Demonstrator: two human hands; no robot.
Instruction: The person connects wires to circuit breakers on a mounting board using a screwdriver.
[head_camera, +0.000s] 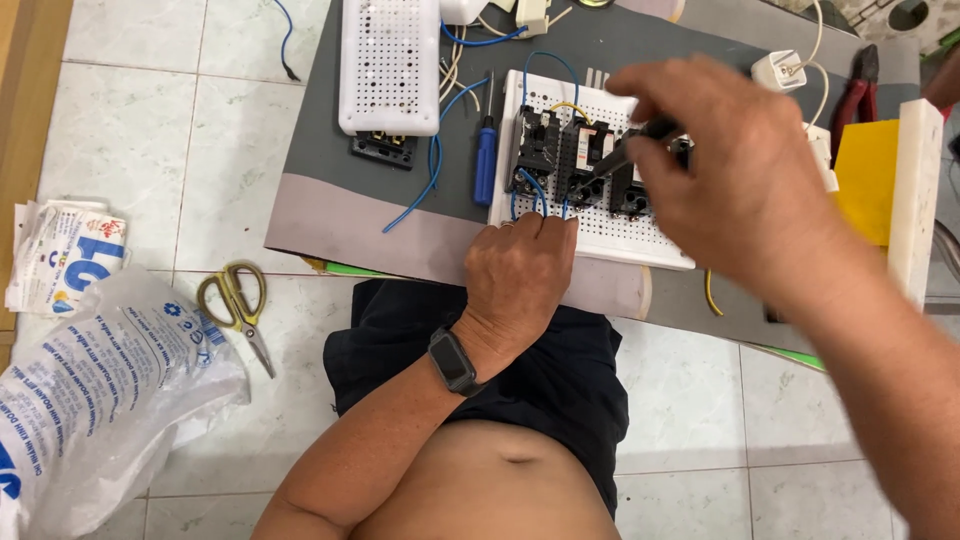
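1. Head view: I am looking down at a white perforated board (640, 235) lying on a grey work table (330, 190), with three black breakers (580, 152) mounted across its middle.
2. My right hand (740, 170) is closing around a dark-handled screwdriver (625, 152), its tip angling down at the middle breaker.
3. My left hand (520, 275) is pinching the short blue wires (535, 195) at the board's near edge, fingers curled shut on them.
4. I am judging the wire thin and springy, so gripping close to the terminal suits it; the board looks light and liable to slide.
5. A blue screwdriver (485, 160) is lying just left of the board; red pliers (858, 95) far right; scissors (235, 300) on the floor tiles.
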